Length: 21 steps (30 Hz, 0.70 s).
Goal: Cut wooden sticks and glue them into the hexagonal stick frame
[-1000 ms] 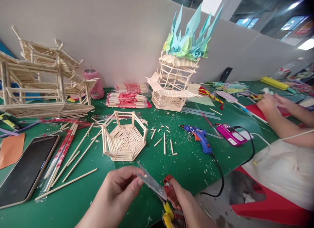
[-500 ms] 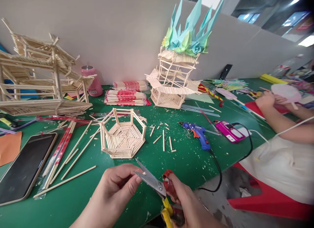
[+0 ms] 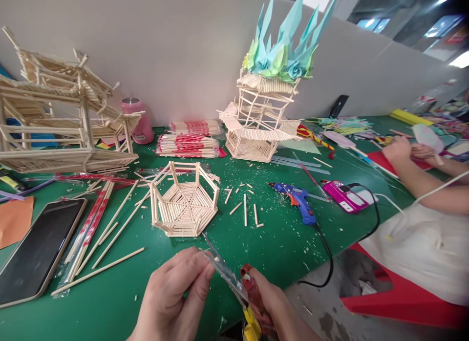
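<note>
Just in front of the stick frame (image 3: pixel 188 209), a mostly hidden stick piece (image 3: pixel 216 259) appears pinched by the left hand (image 3: pixel 179 292) at the scissors (image 3: pixel 240 293), which are gripped by the right hand (image 3: pixel 269 299); for a clean cut, fingertips (image 3: pixel 210 271) should be kept clear of the blades (image 3: pixel 224 271).

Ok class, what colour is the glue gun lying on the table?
The glue gun is blue with an orange trigger, seen in the head view.

head view | faces forward, down | close over green table (image 3: pixel 91 311)
</note>
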Tool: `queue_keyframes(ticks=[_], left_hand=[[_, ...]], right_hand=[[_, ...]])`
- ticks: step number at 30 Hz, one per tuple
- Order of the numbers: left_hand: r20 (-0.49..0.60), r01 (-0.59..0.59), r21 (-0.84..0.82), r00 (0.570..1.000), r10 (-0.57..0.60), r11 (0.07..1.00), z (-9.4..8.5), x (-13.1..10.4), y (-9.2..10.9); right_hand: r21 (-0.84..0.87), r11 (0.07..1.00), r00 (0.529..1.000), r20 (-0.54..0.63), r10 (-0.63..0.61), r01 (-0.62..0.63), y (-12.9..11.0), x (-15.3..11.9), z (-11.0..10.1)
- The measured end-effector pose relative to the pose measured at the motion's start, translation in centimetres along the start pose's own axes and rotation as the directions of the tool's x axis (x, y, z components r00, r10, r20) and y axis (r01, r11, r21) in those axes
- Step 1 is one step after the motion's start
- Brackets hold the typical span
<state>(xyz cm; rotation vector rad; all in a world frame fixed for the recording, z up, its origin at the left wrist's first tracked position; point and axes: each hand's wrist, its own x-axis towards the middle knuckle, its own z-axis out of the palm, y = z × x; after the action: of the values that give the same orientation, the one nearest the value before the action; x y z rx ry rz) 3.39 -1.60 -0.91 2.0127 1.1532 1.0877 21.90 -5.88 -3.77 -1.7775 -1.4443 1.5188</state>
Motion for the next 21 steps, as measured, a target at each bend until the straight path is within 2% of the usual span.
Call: queue_keyframes(ticks=[5, 9, 11, 14, 17, 21], left_hand=[[-0.024, 0.006, 0.006, 1.0, -0.006, 1.0, 0.1, -0.1, 0.0], [-0.058, -0.024, 0.021, 0.998, 0.025, 1.0, -0.2, 0.2, -0.3], [-0.085, -0.038, 0.022, 0.996, 0.04, 0.999, -0.2, 0.3, -0.5], [-0.088, -0.006, 0.028, 0.996, 0.009, 1.0, -0.1, 0.3, -0.7], [-0.012, 0.053, -0.033, 0.998, -0.054, 0.998, -0.2, 0.3, -0.8], [0.136, 0.18, -0.326, 0.981, -0.142, 0.928, -0.7, 0.8, -0.7]], right_hand=[[0.202, 0.976, 0.993, 0.098, 0.068, -0.087, 0.3, 0.5, 0.0], [0.242, 0.956, 0.979, 0.16, 0.128, -0.165, 0.4, 1.4, 0.4], [0.231, 0.961, 0.979, 0.171, 0.113, -0.152, 0.2, 1.7, 0.5], [0.223, 0.973, 0.987, 0.157, 0.027, -0.062, -0.5, 1.2, 0.1], [0.086, 0.995, 0.996, 0.075, -0.053, 0.047, -1.2, 0.0, -0.8], [-0.211, 0.973, 0.996, 0.015, -0.089, 0.09, -1.6, -1.2, -2.0]])
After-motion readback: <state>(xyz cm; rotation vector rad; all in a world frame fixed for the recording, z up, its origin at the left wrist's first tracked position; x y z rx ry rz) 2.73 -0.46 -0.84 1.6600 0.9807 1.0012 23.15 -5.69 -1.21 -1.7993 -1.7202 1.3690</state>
